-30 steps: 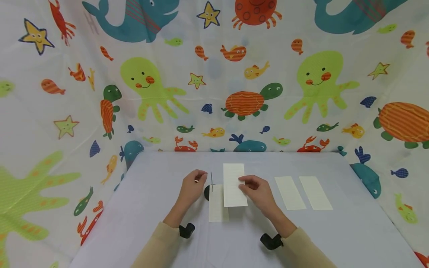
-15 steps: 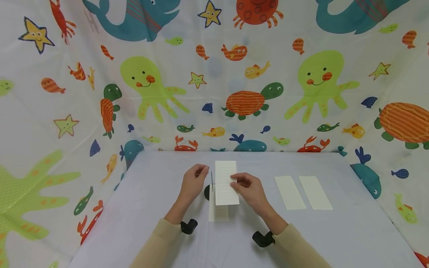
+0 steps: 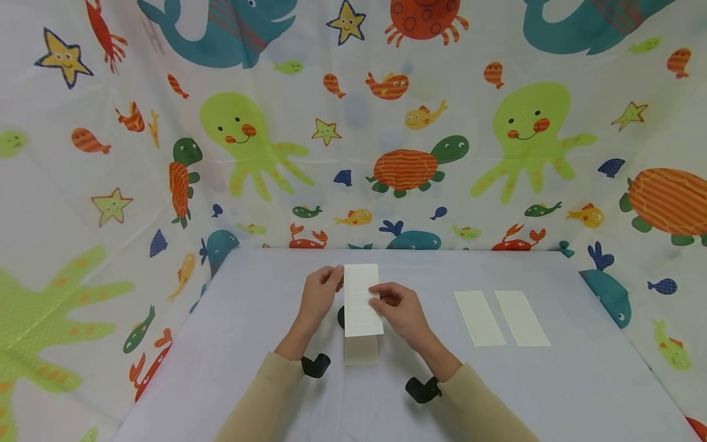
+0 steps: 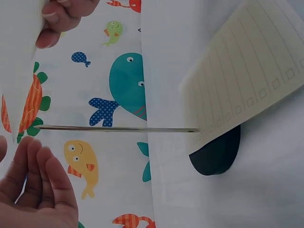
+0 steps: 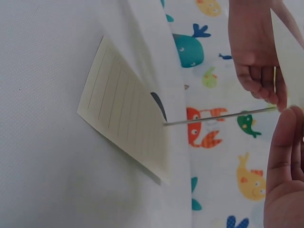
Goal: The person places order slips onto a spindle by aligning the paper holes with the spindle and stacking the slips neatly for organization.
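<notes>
A lined cream paper slip (image 3: 360,304) is held up above the table. My right hand (image 3: 402,312) pinches its right edge. At its upper left corner my left hand (image 3: 318,296) holds the edge between thumb and fingertips. Below the raised slip, a thin metal spike (image 4: 118,129) stands up from a dark round base (image 4: 218,153); in the left wrist view its tip ends near the left fingers. Another lined slip (image 4: 244,71) lies over part of the base, around the spike's foot. From the head view, the raised slip hides the spike.
Two more cream slips, a nearer one (image 3: 479,318) and a farther-right one (image 3: 521,318), lie side by side on the white-covered table (image 3: 232,344) to the right. A curtain (image 3: 353,166) with sea animals hangs behind the table and on both sides.
My right hand has moved left with the slip, bringing it over the spike and the lower slip. My left hand has risen slightly and now meets the slip's upper left corner.
</notes>
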Demonstrator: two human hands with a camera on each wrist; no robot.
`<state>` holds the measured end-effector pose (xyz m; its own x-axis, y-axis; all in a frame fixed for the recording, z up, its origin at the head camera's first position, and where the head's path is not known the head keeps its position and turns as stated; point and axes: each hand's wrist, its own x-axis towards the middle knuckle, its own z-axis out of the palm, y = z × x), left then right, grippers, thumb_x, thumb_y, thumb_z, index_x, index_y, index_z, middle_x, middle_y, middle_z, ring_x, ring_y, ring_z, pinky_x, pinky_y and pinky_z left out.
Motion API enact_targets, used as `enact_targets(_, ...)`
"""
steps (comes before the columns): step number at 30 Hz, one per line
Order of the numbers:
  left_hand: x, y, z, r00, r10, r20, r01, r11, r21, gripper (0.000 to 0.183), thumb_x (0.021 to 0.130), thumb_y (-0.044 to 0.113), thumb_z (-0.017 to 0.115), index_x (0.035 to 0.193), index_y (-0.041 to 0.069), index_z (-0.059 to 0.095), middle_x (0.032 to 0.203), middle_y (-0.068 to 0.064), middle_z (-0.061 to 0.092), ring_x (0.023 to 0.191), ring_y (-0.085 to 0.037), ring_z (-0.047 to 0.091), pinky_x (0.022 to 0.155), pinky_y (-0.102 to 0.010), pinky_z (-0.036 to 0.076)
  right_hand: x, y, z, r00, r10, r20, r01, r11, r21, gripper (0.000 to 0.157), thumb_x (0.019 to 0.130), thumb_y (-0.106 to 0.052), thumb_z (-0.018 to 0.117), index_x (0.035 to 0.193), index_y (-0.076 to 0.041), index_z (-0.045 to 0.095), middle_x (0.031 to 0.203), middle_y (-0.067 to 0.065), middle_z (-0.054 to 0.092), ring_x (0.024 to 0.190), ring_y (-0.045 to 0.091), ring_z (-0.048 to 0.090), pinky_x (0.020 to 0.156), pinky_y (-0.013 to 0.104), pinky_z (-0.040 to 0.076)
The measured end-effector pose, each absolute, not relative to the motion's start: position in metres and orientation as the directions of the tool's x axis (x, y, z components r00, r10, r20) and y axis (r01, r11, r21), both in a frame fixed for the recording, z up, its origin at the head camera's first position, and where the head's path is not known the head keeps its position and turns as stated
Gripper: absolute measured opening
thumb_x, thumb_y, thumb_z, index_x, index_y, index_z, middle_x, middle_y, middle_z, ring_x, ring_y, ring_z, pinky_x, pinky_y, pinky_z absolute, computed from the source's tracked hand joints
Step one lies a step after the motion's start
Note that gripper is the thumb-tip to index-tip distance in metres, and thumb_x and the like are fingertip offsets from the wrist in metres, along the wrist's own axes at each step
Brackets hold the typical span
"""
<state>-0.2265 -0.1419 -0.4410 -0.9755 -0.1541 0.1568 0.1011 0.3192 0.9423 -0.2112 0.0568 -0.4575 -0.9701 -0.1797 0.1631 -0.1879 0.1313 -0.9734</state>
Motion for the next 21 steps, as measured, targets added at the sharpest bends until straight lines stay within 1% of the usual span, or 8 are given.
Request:
enact_targets(8,-0.232,-0.142,-0.444,-0.978,-0.191,0.082,0.015,0.330,0.944,0.031,0.099,0.038,0.067,0.104,0.008,0.074,0.091,-0.005,0.066,0.087,-0.021,0.059,0.076,-0.032,0.049,-0.214,0.053,-0.462,-0.975,-0.191,0.116,-0.148,0.168,-0.975,0.021,0.092,-0.011,0.076,0.113,-0.009,0.074,0.101,0.006,0.066,0.084,0.021,0.057,0.069,0.021,0.051)
enact_targets(14,-0.235,-0.141,-0.452,-0.979,-0.197,0.060,-0.015,0.357,0.934,0.030,0.099,0.038,0.067,0.101,0.009,0.073,0.087,-0.005,0.064,0.085,-0.022,0.059,0.075,-0.033,0.048,-0.213,0.052,-0.467,-0.978,-0.189,0.083,-0.116,0.173,-0.978,0.021,0.092,-0.010,0.075,0.113,-0.010,0.074,0.101,0.005,0.066,0.082,0.021,0.059,0.070,0.024,0.054)
enact_targets(18,-0.237,-0.141,-0.457,-0.978,-0.198,0.060,-0.017,0.362,0.932,0.029,0.099,0.038,0.066,0.100,0.010,0.073,0.086,-0.005,0.063,0.084,-0.022,0.058,0.074,-0.033,0.049,-0.212,0.053,-0.470,-0.975,-0.200,0.092,-0.122,0.142,-0.982,0.021,0.091,-0.008,0.075,0.112,-0.008,0.074,0.101,0.006,0.065,0.080,0.019,0.060,0.069,0.024,0.054)
enact_targets(21,-0.239,-0.140,-0.457,-0.977,-0.204,0.061,-0.016,0.357,0.934,0.029,0.099,0.038,0.066,0.099,0.010,0.073,0.085,-0.005,0.062,0.083,-0.022,0.058,0.073,-0.033,0.048,-0.213,0.054,-0.469,-0.973,-0.206,0.101,-0.130,0.134,-0.982,0.022,0.092,-0.009,0.075,0.113,-0.006,0.073,0.101,0.008,0.065,0.080,0.019,0.060,0.069,0.024,0.054)
